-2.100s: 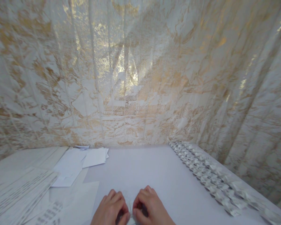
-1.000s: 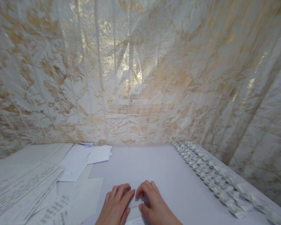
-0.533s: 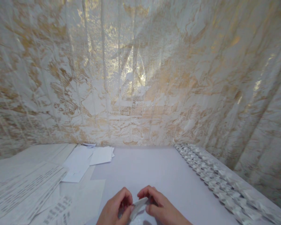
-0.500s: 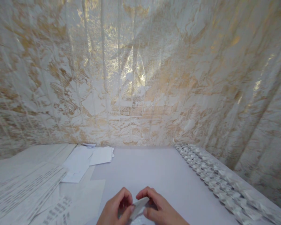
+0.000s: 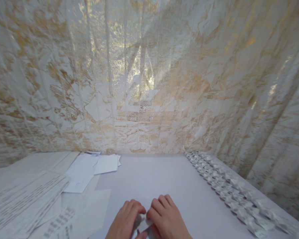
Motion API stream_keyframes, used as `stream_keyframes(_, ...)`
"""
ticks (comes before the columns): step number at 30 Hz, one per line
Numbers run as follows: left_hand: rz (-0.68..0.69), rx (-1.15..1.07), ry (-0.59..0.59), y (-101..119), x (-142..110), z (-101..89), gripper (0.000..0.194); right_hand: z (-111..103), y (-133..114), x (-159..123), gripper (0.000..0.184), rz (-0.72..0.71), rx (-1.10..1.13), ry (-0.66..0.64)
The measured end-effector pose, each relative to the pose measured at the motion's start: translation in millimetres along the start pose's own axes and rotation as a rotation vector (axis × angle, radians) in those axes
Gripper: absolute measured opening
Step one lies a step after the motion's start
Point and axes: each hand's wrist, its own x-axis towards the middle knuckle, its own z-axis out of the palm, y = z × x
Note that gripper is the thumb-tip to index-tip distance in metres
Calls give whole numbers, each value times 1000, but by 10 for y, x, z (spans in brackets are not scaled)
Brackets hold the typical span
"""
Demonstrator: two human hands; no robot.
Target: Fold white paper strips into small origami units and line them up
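Note:
A small folded piece of paper (image 5: 145, 226) is held low at the front of the table, between my two hands. My left hand (image 5: 126, 219) curls round its left side, thumb low and index finger bent over the top. From the right, my right hand (image 5: 165, 217) grips it with bent fingers, knuckles up. The fingers cover most of the paper, so its full shape is hidden.
Printed sheets (image 5: 27, 202) spread over the left of the table. Behind them lie blank white paper pieces (image 5: 106, 164). Rows of small folded paper pieces (image 5: 224, 186) run along the right edge. A patterned gold-and-white curtain (image 5: 144, 83) hangs behind the pale tabletop (image 5: 151, 176).
My right hand has turned over the paper, its knuckles now showing on top. My left fingers have closed further round it. Less of the paper shows than before.

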Motion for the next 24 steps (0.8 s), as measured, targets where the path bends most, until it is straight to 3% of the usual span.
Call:
stream_keyframes(3, -66, 217, -137, 50, 53, -55, 20, 30, -33, 9, 14, -8, -39, -99)
stream_keyframes(6, -95, 342, -188, 121, 94, -127, 12, -73, -39, 24, 18, 101, 102, -200)
stream_keyframes(13, -90, 380, -151, 180, 87, -214, 4, -302, -6, 76, 16, 401, 513, -166)
stream_keyframes(24, -68, 391, -70, 194, 101, -153, 12, -295, -119, 161, 12, 525, 454, -148)
